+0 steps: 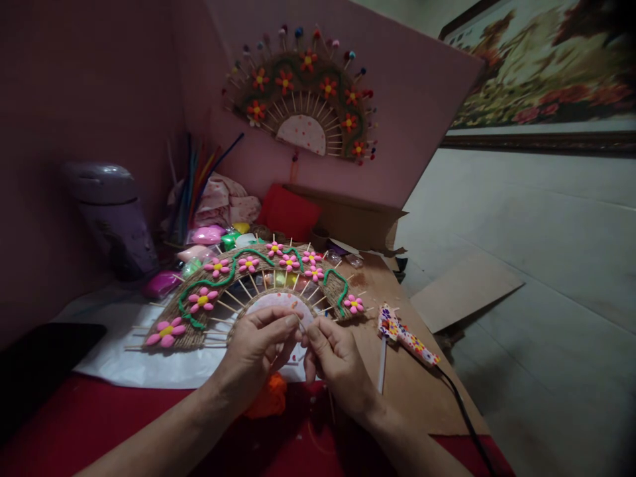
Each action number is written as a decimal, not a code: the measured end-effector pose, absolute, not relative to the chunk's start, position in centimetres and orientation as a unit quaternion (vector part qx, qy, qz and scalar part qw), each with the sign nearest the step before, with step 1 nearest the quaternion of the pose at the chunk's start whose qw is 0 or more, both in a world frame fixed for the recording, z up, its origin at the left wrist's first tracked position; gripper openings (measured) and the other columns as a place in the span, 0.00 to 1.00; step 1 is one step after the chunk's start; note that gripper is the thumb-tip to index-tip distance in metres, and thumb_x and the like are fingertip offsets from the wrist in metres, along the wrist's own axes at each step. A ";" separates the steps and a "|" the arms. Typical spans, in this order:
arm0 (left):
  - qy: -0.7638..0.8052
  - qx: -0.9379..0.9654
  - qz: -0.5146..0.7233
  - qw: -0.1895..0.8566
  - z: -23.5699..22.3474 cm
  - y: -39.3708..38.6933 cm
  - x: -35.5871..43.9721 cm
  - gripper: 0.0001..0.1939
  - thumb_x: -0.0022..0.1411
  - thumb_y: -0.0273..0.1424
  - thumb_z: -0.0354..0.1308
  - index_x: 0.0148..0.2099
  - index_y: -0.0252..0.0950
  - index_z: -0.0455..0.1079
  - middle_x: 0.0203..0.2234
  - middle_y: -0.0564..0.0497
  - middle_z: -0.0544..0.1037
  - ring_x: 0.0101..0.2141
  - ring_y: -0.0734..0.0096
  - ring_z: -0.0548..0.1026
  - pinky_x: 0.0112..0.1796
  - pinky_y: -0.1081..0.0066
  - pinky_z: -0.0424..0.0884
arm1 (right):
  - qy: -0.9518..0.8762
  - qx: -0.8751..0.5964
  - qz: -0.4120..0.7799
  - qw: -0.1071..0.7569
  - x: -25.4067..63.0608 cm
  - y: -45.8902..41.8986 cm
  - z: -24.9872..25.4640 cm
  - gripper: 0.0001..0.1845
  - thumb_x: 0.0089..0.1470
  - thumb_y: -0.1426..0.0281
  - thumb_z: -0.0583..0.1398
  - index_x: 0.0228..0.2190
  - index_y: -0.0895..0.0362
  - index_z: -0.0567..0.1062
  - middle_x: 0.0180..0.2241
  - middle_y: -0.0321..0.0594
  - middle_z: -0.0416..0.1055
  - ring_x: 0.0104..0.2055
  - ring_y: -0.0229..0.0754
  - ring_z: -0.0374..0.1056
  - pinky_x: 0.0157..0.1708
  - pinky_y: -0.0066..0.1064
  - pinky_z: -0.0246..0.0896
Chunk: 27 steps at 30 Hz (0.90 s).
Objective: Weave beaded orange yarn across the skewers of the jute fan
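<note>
Left hand [265,341], right hand [340,361], perhaps pinching thread [302,324], pink-flowered fan [263,265]

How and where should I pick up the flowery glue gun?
Take the glue gun by its slim handle, probably coming from the near right. It lies on the cardboard with the handle pointing that way, toward the cord. Stay off the far end: I can't tell if it's hot.

Fan band [191,339] rough, twine-like; sticks [232,297] wooden; bottle [119,232] smooth, glossy-lidded; board [412,391] matt cardboard
</note>
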<state>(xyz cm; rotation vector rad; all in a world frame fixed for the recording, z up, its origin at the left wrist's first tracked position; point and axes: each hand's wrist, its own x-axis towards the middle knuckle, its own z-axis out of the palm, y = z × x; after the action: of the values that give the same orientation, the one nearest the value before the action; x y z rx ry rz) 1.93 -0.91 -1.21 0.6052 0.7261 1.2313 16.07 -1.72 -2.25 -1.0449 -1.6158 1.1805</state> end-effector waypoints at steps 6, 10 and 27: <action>0.325 0.244 0.536 0.740 -1.5 -0.7 1.9 0.08 0.42 0.24 0.68 0.27 0.31 0.73 0.18 0.51 0.76 0.20 0.79 0.72 0.22 0.82 0.67 | -0.658 -0.432 0.446 0.426 15.8 -1.7 -2.9 0.19 0.62 0.57 0.49 0.26 0.57 0.65 0.14 0.28 0.61 0.15 0.30 0.56 0.18 0.23 0.49; 0.326 0.239 0.525 0.749 -1.5 -0.7 1.9 0.07 0.43 0.22 0.66 0.28 0.31 0.73 0.19 0.51 0.75 0.18 0.81 0.69 0.18 0.83 0.63 | -0.662 -0.427 0.444 0.428 15.7 -1.7 -3.0 0.20 0.63 0.58 0.49 0.26 0.57 0.66 0.14 0.28 0.60 0.15 0.31 0.56 0.18 0.23 0.50; 0.300 0.284 0.513 0.753 -1.6 -0.9 1.7 0.09 0.46 0.28 0.69 0.28 0.30 0.73 0.20 0.50 0.75 0.17 0.83 0.66 0.17 0.83 0.60 | -0.719 -0.441 0.315 0.436 15.9 -1.9 -3.1 0.18 0.63 0.63 0.48 0.24 0.56 0.66 0.17 0.34 0.64 0.18 0.34 0.58 0.19 0.26 0.51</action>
<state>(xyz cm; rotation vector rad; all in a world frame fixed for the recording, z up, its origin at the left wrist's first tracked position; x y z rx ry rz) 1.70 -0.88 -1.59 0.6195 0.6555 1.1198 15.88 -1.93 -3.05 -1.0961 -1.7878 0.7830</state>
